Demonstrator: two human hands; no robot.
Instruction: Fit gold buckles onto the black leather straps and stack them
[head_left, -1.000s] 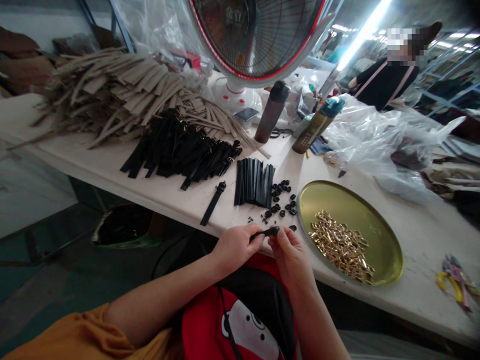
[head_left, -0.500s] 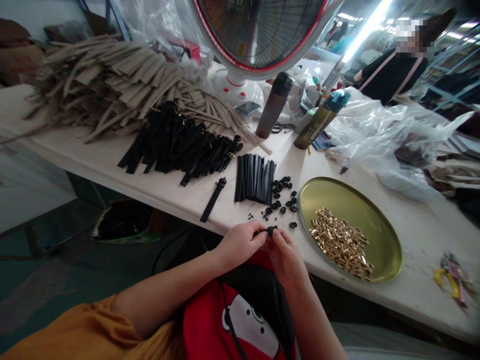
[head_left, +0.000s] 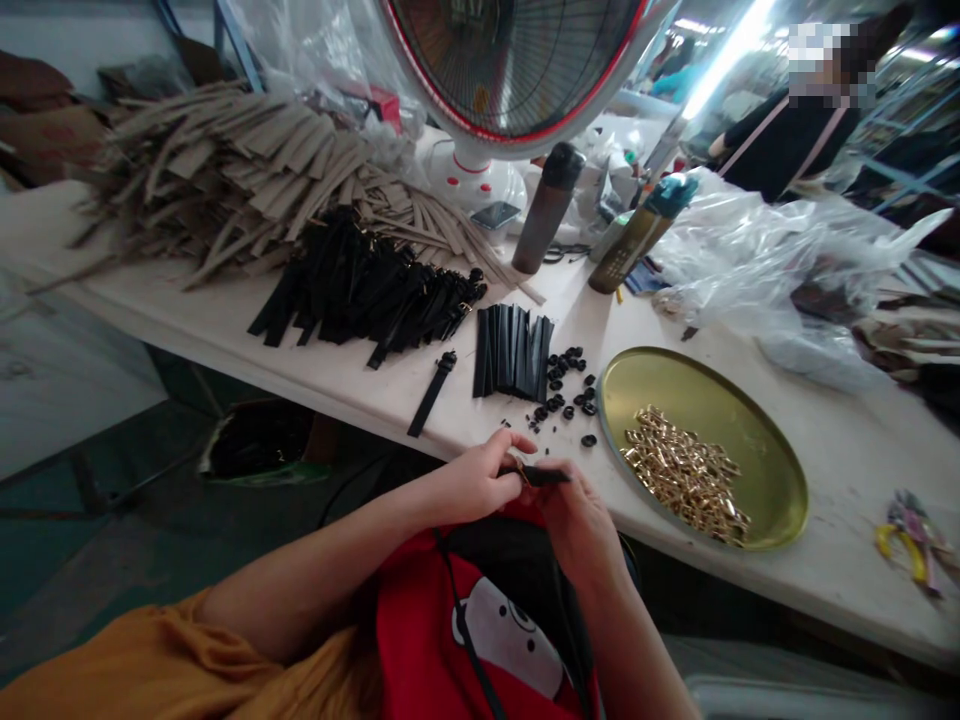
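Between my two hands, at the table's front edge, is a short black strap (head_left: 546, 476) with a thin gold buckle (head_left: 523, 474) at its left end. My left hand (head_left: 486, 480) is closed on the buckle end, its index finger raised a little. The strap's right part lies in my right hand (head_left: 574, 510), thumb and fingers closed round it. Just beyond my hands lie several small black loops (head_left: 568, 390) and a row of flat black strips (head_left: 512, 352). One black strap with a loop (head_left: 432, 394) lies alone to the left.
A gold oval tray (head_left: 780, 480) holds a heap of gold buckles (head_left: 682, 478). Left are piled black straps (head_left: 360, 285) and beige strips (head_left: 247, 165). A fan (head_left: 469, 165), two bottles (head_left: 550, 208), plastic bags (head_left: 750, 260) and yellow-handled pliers (head_left: 904, 545) surround them. A person (head_left: 795, 130) stands behind.
The strap has been turned in my hands, so more of its length and the gold buckle now show. My left index finger has lifted. The view has shifted slightly.
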